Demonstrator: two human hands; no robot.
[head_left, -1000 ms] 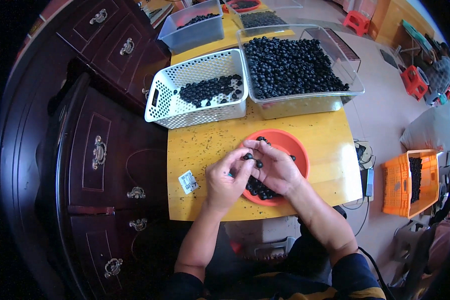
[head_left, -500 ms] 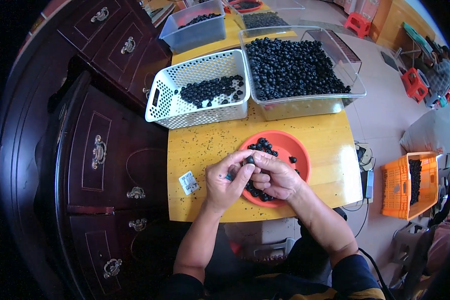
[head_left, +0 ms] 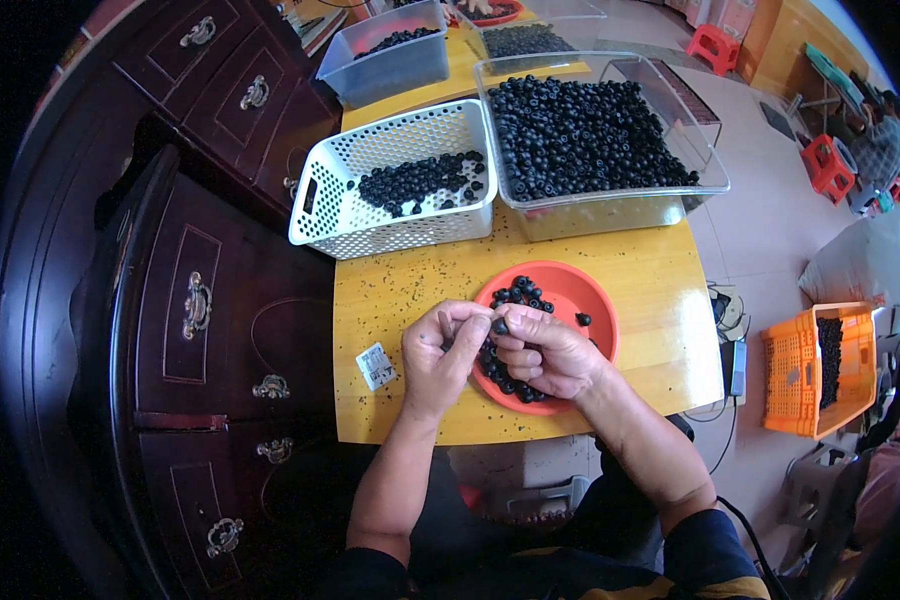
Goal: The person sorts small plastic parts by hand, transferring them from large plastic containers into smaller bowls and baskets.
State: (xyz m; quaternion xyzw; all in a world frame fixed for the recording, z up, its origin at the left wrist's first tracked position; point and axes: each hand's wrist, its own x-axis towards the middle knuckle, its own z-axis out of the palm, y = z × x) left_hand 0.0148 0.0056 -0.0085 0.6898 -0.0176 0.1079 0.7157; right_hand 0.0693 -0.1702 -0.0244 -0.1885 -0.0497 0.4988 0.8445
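Above an orange-red plate (head_left: 592,290), my right hand (head_left: 558,352) pinches a small round black piece (head_left: 500,326) between thumb and fingers. My left hand (head_left: 436,358) meets it from the left, thumb and forefinger pressed together close beside the piece. What the left fingers hold, if anything, is too small to make out. Several like black pieces, some with a hole in the end, lie on the plate, partly hidden under my hands. One loose black piece (head_left: 582,319) sits apart on the plate's right side.
Behind the plate stand a white perforated basket (head_left: 390,240) and a clear bin (head_left: 610,215), both holding black pieces. Dark crumbs and a small white packet (head_left: 376,367) lie on the yellow table (head_left: 670,310). Dark drawers (head_left: 240,250) flank the left; an orange crate (head_left: 790,375) stands right.
My left hand has drawn slightly left and its fingertips have come together. The black piece now shows in my right fingers. Another person's hand has come into view at the far table.
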